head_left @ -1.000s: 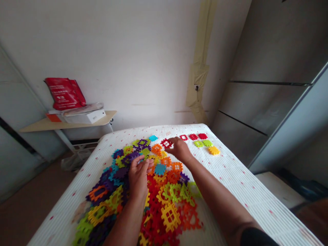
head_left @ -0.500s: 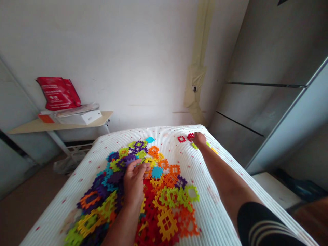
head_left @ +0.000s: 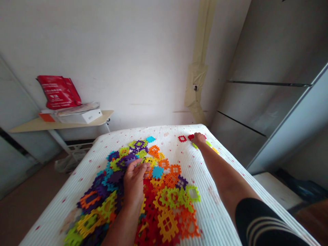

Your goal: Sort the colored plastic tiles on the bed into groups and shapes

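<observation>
A pile of notched plastic building pieces spreads under and around my left hand (head_left: 135, 176), in purple, green, yellow, orange, red and blue. The fingers of that hand are apart and hold nothing, just above the pile. A yellow piece (head_left: 149, 161) shows past its fingertips, with a blue piece (head_left: 157, 172) to the right. At the far right of the bed, my right hand (head_left: 199, 138) is closed on a red notched piece (head_left: 191, 137), its fingertips partly hidden. To its left lies a red square frame piece (head_left: 182, 138).
Green (head_left: 208, 144) and yellow (head_left: 215, 150) pieces lie by my right wrist. The white ribbed cover (head_left: 164, 136) drapes the bed. A shelf table (head_left: 28, 125) with a red bag (head_left: 58, 91) and a white box (head_left: 89, 116) stands left. A grey cabinet (head_left: 266, 68) rises at right.
My right hand has shifted slightly at the red pieces, and red now shows on its right side too. My left hand stays in place over the pile.
</observation>
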The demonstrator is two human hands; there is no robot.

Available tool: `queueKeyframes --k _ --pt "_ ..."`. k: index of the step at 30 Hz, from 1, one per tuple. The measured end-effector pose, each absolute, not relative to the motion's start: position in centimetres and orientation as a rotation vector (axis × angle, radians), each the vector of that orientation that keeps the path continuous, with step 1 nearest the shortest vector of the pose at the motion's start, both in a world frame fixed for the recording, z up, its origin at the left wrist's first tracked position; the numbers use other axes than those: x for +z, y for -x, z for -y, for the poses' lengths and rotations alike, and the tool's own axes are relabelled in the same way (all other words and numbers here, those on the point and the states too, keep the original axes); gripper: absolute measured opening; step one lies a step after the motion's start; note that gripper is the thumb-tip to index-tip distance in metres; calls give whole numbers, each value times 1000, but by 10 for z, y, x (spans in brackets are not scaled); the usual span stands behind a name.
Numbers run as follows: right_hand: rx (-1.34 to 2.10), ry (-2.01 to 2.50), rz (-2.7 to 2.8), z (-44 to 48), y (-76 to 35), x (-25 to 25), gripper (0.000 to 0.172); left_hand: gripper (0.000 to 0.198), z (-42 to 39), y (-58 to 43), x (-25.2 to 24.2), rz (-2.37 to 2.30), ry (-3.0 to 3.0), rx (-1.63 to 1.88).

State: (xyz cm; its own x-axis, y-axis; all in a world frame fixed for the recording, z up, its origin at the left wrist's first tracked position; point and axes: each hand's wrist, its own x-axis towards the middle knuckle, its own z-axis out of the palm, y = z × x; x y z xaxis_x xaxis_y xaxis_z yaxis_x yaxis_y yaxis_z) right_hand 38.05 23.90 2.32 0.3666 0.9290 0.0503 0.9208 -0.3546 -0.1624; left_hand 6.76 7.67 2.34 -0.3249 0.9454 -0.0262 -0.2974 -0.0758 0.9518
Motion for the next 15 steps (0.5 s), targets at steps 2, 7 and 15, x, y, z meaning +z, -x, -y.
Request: queueKeyframes --k 2,7,15 --pt "67 2466 1678 -240 -380 23 39 43 -76 -68 23 -1182 -813 1597" --pt "60 2472 1682 -241 -378 23 39 42 -78 -68 23 -1182 -817 1592" --pt "77 2463 1699 -235 -372 30 37 44 -75 -70 27 -1162 -821 1614"
